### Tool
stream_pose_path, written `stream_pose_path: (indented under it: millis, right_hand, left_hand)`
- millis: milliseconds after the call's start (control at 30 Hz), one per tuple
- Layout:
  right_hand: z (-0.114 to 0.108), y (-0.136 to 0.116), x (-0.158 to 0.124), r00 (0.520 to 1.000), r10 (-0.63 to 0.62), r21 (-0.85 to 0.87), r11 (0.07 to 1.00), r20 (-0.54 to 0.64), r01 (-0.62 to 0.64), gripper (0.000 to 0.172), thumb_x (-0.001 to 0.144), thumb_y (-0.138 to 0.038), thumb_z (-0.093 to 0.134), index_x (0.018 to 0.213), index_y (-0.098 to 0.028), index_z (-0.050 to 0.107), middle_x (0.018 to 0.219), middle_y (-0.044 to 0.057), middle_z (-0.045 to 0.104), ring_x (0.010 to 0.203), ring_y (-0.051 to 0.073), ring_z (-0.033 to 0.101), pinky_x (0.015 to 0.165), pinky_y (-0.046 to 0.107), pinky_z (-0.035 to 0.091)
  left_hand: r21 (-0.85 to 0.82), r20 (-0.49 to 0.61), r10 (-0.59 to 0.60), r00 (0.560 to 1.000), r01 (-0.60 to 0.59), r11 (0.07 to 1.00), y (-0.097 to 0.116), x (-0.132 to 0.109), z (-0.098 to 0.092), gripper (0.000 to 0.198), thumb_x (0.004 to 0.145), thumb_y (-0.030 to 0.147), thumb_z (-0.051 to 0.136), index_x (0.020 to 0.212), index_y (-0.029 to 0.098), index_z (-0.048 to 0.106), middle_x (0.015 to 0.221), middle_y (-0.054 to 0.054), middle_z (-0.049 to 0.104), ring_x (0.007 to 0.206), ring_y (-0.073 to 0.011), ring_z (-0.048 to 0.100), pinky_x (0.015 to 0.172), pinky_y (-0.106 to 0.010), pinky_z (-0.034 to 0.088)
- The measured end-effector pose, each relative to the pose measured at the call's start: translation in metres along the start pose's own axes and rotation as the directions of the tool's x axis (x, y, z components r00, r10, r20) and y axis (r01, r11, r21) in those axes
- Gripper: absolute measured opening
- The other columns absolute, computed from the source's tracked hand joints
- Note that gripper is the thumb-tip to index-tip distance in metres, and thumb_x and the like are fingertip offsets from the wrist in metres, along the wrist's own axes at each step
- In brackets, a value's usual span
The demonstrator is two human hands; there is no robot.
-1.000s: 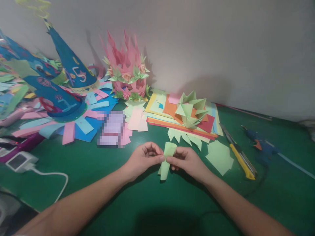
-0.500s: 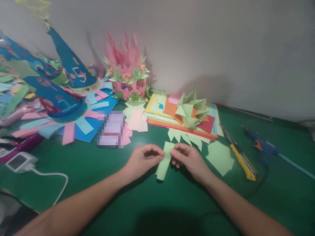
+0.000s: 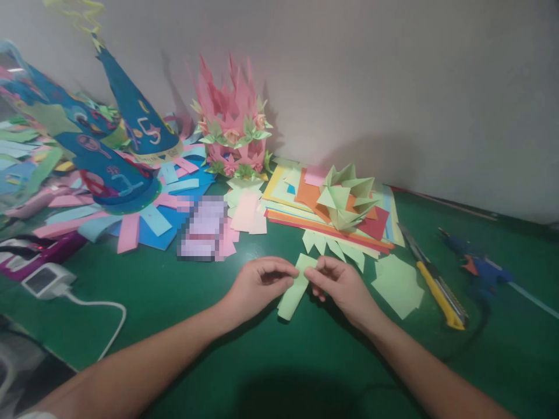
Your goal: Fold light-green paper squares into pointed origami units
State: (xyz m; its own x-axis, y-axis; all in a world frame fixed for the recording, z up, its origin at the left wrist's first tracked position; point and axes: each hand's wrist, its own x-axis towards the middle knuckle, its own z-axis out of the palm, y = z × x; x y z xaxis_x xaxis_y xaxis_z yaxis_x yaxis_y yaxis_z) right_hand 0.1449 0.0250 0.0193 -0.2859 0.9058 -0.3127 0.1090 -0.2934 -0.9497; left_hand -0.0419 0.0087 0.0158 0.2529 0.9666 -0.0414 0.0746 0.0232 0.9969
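A folded strip of light green paper (image 3: pixel 293 298) is held above the green table between my two hands. My left hand (image 3: pixel 261 290) pinches its left edge with thumb and fingers. On the right edge, my right hand (image 3: pixel 338 285) grips the paper between thumb and curled fingers. The strip leans, its lower end pointing down and left. Just beyond my hands lie pointed green paper cutouts (image 3: pixel 334 247). Light green paper squares (image 3: pixel 398 286) rest to the right of my right hand.
A yellow utility knife (image 3: pixel 439 294) and a blue glue gun (image 3: pixel 480 265) lie right. Behind stands a folded green paper crown (image 3: pixel 347 198) on stacked coloured sheets (image 3: pixel 283 218). Pink paper crowns (image 3: pixel 231 137), blue cone hats (image 3: pixel 131 110) and a white cable (image 3: pixel 117 308) are left.
The view has shifted slightly, so the table items appear a little further right. Both hands still hold the green strip, which leans slightly more.
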Motion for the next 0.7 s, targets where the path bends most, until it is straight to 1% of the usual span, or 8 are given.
stream_pose_path:
  millis: [133,233,400,467,567,700]
  right_hand:
    - [0.0004,-0.0017,-0.0001,1.0,0.012,-0.017,1.0,-0.009,-0.012,0.045,0.064,-0.055,0.074,0.062,-0.019,0.047,0.048,-0.005,0.053,0.043,0.008,0.045,0.044,0.021,0.037]
    - [-0.0007,-0.001,0.0004,1.0,0.012,-0.01,1.0,0.0,-0.012,0.043,0.065,-0.053,0.074,0.064,-0.019,0.048,0.049,-0.004,0.053,0.044,0.008,0.046,0.045,0.021,0.039]
    - [-0.0033,0.0023,0.0011,1.0,-0.023,-0.002,1.0,-0.008,0.023,0.037,0.071,-0.052,0.069,0.08,-0.017,0.061,0.056,-0.002,0.055,0.051,0.01,0.05,0.048,0.023,0.042]
    - [-0.0037,0.0031,0.0011,1.0,-0.027,-0.018,0.999,-0.003,0.027,0.035,0.072,-0.052,0.068,0.078,-0.017,0.063,0.056,-0.002,0.055,0.051,0.01,0.05,0.049,0.023,0.042]
    - [-0.0036,0.0032,0.0008,1.0,-0.018,-0.028,0.999,-0.004,0.018,0.035,0.072,-0.051,0.069,0.071,-0.017,0.06,0.054,-0.003,0.054,0.05,0.009,0.049,0.049,0.022,0.042]
    - [-0.0025,0.0018,0.0003,1.0,-0.008,-0.019,1.0,-0.012,0.008,0.037,0.071,-0.052,0.069,0.069,-0.017,0.057,0.053,-0.004,0.054,0.048,0.009,0.048,0.05,0.022,0.042]
  left_hand:
    - [0.018,0.005,0.028,1.0,-0.028,0.999,0.0013,-0.0003,-0.0002,0.014,0.078,0.016,0.062,0.087,0.017,0.072,0.093,-0.006,0.068,0.086,-0.0161,0.063,0.075,-0.025,0.051]
    - [0.035,0.001,0.039,0.999,-0.039,0.999,0.0021,-0.0005,-0.0008,0.016,0.078,0.015,0.062,0.088,0.019,0.073,0.095,-0.006,0.067,0.086,-0.0162,0.063,0.076,-0.025,0.051]
    - [0.067,0.022,0.057,0.998,-0.058,0.996,-0.0002,-0.0015,-0.0016,0.018,0.079,0.014,0.061,0.09,0.02,0.074,0.097,-0.005,0.068,0.09,-0.0164,0.064,0.08,-0.024,0.051]
    - [0.074,0.034,0.053,0.998,-0.055,0.996,-0.0014,-0.0018,-0.0012,0.019,0.078,0.014,0.061,0.09,0.02,0.074,0.097,-0.005,0.069,0.09,-0.017,0.064,0.08,-0.025,0.051]
    - [0.084,0.038,0.043,0.998,-0.046,0.995,-0.0021,-0.0018,-0.0005,0.019,0.078,0.014,0.06,0.092,0.019,0.074,0.099,-0.006,0.069,0.092,-0.0178,0.064,0.082,-0.026,0.051]
    - [0.091,0.049,0.043,0.998,-0.047,0.995,-0.0009,-0.0015,-0.0003,0.02,0.079,0.014,0.06,0.092,0.018,0.073,0.099,-0.007,0.069,0.093,-0.0182,0.064,0.082,-0.026,0.051]
